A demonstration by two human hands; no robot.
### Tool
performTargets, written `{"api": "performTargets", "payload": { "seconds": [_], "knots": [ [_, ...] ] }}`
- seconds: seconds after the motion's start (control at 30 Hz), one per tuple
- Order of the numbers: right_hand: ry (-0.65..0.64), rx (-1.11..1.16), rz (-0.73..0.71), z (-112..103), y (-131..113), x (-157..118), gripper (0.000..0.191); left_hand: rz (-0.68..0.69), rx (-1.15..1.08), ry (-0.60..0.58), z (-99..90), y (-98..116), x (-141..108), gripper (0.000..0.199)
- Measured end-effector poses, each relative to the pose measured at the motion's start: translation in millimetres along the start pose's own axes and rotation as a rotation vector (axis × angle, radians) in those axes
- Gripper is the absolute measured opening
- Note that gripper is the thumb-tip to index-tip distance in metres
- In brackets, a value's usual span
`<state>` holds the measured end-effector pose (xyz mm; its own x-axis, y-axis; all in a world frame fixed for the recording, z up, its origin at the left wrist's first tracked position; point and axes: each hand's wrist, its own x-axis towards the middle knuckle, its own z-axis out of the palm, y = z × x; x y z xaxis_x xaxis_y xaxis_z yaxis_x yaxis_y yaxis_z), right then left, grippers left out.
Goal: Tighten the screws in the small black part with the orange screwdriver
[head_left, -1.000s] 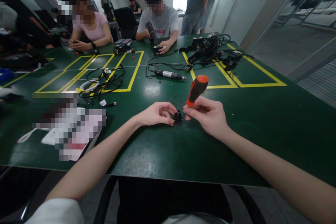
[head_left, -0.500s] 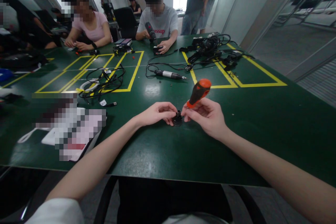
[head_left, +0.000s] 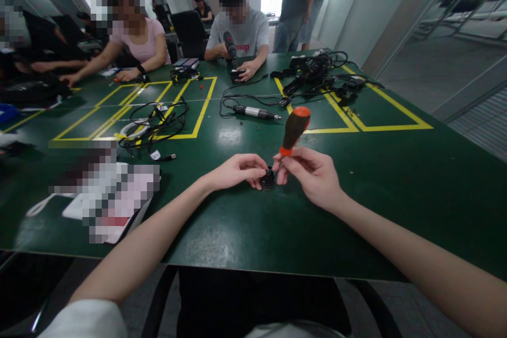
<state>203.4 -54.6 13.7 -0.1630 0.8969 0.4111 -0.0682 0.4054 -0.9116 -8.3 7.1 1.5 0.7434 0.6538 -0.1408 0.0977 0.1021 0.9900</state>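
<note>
A small round black part [head_left: 268, 180] with a narrow raised neck stands on the green table [head_left: 222, 227] in front of me. My left hand [head_left: 244, 170] closes on its left side, thumb and fingertips at the neck. In my right hand [head_left: 311, 171] is a screwdriver [head_left: 294, 131] with an orange and black handle, pinched near the handle's lower end. The handle points up and leans slightly right. My fingers hide the shaft and tip, so I cannot tell whether the tip touches the black part.
An electric screwdriver [head_left: 256, 112] with a cord lies beyond my hands. Coiled cables [head_left: 174, 121] are at left, with a tangled cable pile [head_left: 317, 76] at far right. Blurred flat items [head_left: 130, 195] lie near my left forearm. Across the table a person holds a power drill [head_left: 229, 45].
The screwdriver in my right hand has tipped more upright, its handle end moving left and up. My left hand and the black part stay in place. A person at far left has reached out an arm.
</note>
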Motion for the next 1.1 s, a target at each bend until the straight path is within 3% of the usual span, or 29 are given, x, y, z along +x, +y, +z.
{"api": "performTargets", "payload": {
  "seconds": [0.3, 1.1],
  "knots": [
    [0.046, -0.019, 0.002, 0.1, -0.2, 0.2, 0.034, 0.003, 0.005, -0.005, 0.2, -0.1, 0.1, 0.039],
    [0.022, 0.039, -0.009, -2.1, 1.7, 1.7, 0.035, 0.013, 0.011, -0.008, 0.9, -0.2, -0.4, 0.042]
  ]
}}
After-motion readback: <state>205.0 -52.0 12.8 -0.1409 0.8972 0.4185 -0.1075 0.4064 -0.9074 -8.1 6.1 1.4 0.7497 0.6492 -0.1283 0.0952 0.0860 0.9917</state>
